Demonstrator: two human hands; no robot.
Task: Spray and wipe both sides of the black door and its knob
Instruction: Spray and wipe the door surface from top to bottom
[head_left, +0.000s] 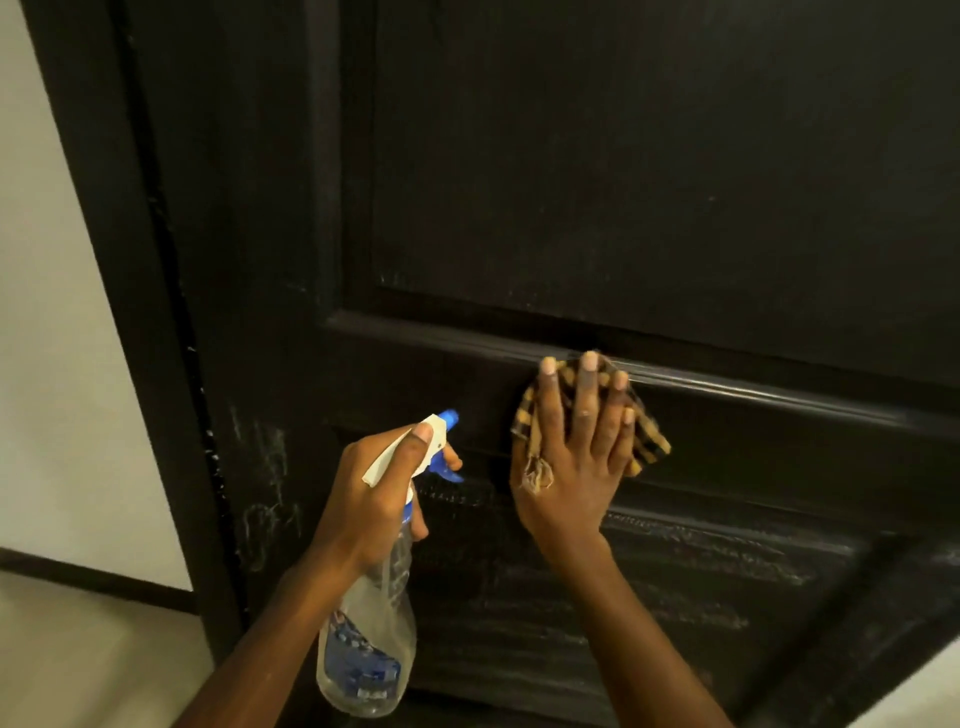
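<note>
The black panelled door (597, 182) fills most of the view. My right hand (576, 457) presses a yellow and brown checked cloth (649, 441) flat against the door's middle rail, fingers straight and spread, just below the upper panel's moulding. My left hand (374, 499) grips the neck of a clear spray bottle (369, 639) with a white and blue trigger head, its nozzle pointing at the door left of the cloth. Wet streaks show on the lower panel. No knob is in view.
The black door frame (119, 291) runs down the left side, with white scuff marks on the door near it. A pale wall (47, 312) with a dark skirting board and a light floor (88, 660) lie to the left.
</note>
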